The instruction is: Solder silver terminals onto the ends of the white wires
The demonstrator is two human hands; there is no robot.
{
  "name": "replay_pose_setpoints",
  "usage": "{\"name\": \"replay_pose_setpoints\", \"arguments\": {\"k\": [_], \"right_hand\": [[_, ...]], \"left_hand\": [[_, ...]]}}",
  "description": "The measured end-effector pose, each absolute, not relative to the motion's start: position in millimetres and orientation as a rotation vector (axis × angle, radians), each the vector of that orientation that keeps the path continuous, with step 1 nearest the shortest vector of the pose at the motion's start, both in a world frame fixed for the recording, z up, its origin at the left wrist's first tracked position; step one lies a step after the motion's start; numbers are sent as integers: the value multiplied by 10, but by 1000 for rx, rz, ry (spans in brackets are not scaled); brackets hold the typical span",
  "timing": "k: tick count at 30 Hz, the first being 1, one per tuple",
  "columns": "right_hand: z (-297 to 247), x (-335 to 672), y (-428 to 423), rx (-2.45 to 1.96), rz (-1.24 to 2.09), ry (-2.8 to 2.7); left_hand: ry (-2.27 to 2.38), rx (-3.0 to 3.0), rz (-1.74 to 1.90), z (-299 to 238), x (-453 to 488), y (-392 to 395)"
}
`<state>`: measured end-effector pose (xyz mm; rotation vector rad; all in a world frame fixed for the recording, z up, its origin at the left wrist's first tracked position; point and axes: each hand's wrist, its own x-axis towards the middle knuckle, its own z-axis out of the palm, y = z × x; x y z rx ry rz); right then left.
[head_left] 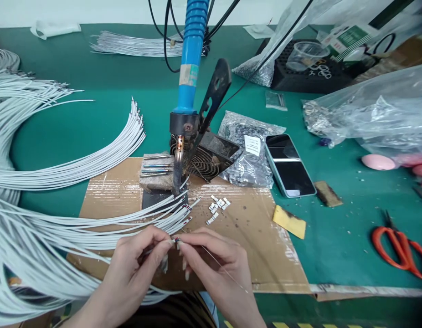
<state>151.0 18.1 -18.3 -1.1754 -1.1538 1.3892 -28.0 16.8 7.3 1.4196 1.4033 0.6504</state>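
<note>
Here, left fingers (159, 251) and right fingers (194, 257) pinch coloured cable wires (177, 240) between them, apparently separating these; next likely needs precision.

A flat brown cardboard sheet (265, 264) lies at the front centre of the green surface (341, 246). Bundled thin white cables (43, 232) occupy the left, some ends extending over the sheet. The left hand (137, 259) and right hand (218, 259) meet above its front part; behind them lie small white rectangular connectors (218, 203) and, farther back, a blue-handled metal soldering iron (190, 68). To the right lie a rectangular smartphone (290, 166), then red-handled metal scissors (400, 248).
</note>
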Motion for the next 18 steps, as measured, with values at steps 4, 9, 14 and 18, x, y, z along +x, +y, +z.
{"name": "replay_pose_setpoints", "arguments": {"k": [4, 9, 14, 18], "right_hand": [[-153, 1496, 182, -1170, 1350, -1167], [-222, 1509, 161, -1181, 1431, -1089], [-269, 1510, 149, -1263, 1498, -1002], [-234, 1348, 102, -1319, 1475, -792]], "left_hand": [[1378, 1346, 639, 77, -274, 161], [1376, 1383, 626, 76, -272, 146], [1422, 1578, 687, 52, -202, 115], [1485, 1353, 811, 88, -66, 86]]}}
